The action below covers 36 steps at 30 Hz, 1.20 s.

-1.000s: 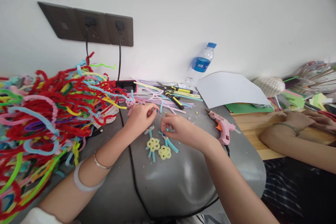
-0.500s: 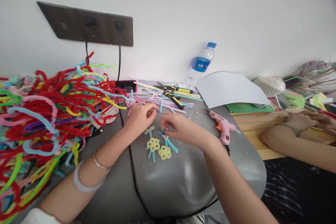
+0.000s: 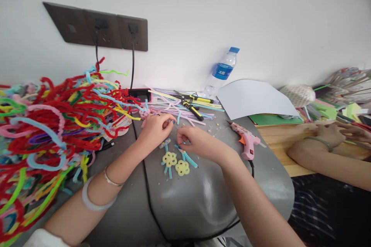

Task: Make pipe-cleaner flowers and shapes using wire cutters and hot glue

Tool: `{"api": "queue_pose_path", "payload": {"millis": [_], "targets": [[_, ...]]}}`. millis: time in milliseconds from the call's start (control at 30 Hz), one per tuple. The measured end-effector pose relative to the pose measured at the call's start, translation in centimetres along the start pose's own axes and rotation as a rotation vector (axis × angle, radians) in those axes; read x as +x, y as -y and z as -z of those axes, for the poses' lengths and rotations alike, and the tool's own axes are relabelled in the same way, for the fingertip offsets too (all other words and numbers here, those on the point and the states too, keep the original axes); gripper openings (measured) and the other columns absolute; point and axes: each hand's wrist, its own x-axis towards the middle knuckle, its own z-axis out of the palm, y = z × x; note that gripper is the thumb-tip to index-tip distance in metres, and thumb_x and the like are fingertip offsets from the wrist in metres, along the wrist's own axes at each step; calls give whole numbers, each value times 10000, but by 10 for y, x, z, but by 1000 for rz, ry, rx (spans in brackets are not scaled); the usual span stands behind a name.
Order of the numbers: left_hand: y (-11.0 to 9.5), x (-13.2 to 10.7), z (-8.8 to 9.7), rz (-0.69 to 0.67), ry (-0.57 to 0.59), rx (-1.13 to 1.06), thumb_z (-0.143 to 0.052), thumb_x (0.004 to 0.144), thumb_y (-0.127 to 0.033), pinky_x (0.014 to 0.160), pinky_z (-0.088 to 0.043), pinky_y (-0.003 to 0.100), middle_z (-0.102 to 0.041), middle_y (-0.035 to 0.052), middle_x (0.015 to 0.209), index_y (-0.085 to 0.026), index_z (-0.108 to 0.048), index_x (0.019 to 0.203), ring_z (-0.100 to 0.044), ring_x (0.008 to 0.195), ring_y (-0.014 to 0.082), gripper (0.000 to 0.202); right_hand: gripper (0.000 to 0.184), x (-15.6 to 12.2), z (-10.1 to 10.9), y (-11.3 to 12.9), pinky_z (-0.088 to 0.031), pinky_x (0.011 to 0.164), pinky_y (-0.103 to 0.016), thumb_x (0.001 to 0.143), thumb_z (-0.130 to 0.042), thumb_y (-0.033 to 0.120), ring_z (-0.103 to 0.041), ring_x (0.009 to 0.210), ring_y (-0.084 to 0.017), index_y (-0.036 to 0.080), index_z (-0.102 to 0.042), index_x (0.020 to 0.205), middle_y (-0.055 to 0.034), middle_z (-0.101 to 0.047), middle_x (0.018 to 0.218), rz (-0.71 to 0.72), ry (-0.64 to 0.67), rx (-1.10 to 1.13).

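While both hands are positioned over the grey tabletop, the work lies between and just below them. The left hand is palm down, with thumb and forefinger drawn close together near a short blue piece; whether this grip pinches anything cannot be determined. The right hand has its fingers curled and its thumb beneath them, at the upper end of a blue stem bundle. Its grip is partly concealed by the fingers, so contact with the bundle cannot be confirmed.

Two yellow flower shapes lie side by side on the near side of the hands. The left one rests over a second set of blue stems; the right one lies just beside the lower part of the bundle.

Beyond the hands, pliers with black-and-yellow handles rest on loose pastel stems. A pink glue gun lies to the right, nozzle pointing away. A large pile of fuzzy stems occupies the left side. A clear bottle leans at the wall beside a white sheet. At far right, a co-worker's forearm rests across a wooden surface.
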Motion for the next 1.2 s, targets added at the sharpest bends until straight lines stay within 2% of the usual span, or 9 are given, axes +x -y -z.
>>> {"api": "queue_pose_path", "payload": {"millis": [300,433,533,633,700,800,967,1067,1200], "targets": [[-1,-1,1,-4,-1,-5,-530,854,-177,586,-308,252,-509,-51,544,-178,-701,894,-441,526,121,175,203,3,-4,0,-292,619,-239,700,-538,-13,-440,668,-119,188,-513,713,26,-524,739,-16,8,-1],[-2,-1,1,-2,5,6,-533,855,-174,607,-325,258,-514,-52,536,-175,-703,887,-450,522,123,173,164,-3,2,-2,-302,606,-240,728,-551,33,-439,659,-118,193,-513,729,37,-496,721,-24,-8,52],[-1,-1,1,0,3,5,-534,856,-182,623,-337,259,-521,-52,541,-180,-701,890,-458,527,125,171,75,-15,12,-7,-325,599,-243,800,-553,134,-446,654,-127,200,-552,835,39,-488,722,-20,-98,177],[-1,-1,1,-6,4,1,-533,853,-178,627,-344,258,-516,-51,539,-179,-701,887,-467,534,127,172,72,-31,15,-16,-312,564,-249,864,-502,234,-409,607,-131,208,-553,907,50,-446,663,-63,-256,313],[-1,-2,1,-7,5,-3,-527,855,-179,614,-338,256,-508,-50,536,-180,-700,881,-459,530,126,174,97,-39,9,-25,-268,524,-251,875,-480,275,-342,550,-126,214,-540,920,70,-376,601,-125,-354,385],[-1,-2,1,-12,12,-1,-519,860,-188,595,-322,252,-496,-54,532,-183,-695,873,-434,516,120,177,154,-46,-13,-40,-202,478,-250,876,-473,336,-251,493,-115,212,-530,947,91,-304,559,-227,-403,515],[3,-1,-1,-15,20,6,-523,855,-175,589,-332,238,-484,-62,524,-186,-696,894,-440,516,114,178,220,-48,-55,-62,-165,463,-253,887,-487,436,-221,470,-113,224,-505,942,98,-256,560,-241,-523,709],[6,0,-1,-15,23,6,-518,862,-188,559,-326,227,-498,-57,528,-185,-697,911,-453,516,116,185,239,-47,-63,-68,-148,464,-258,900,-489,464,-212,462,-115,233,-506,958,100,-245,554,-214,-577,755],[8,0,-1,6,-3,-2,-481,886,-226,541,-326,223,-556,-45,554,-177,-683,931,-471,508,114,213,254,-45,-58,-66,-148,467,-258,897,-492,489,-205,463,-116,237,-495,920,101,-230,546,-203,-592,768]]}}
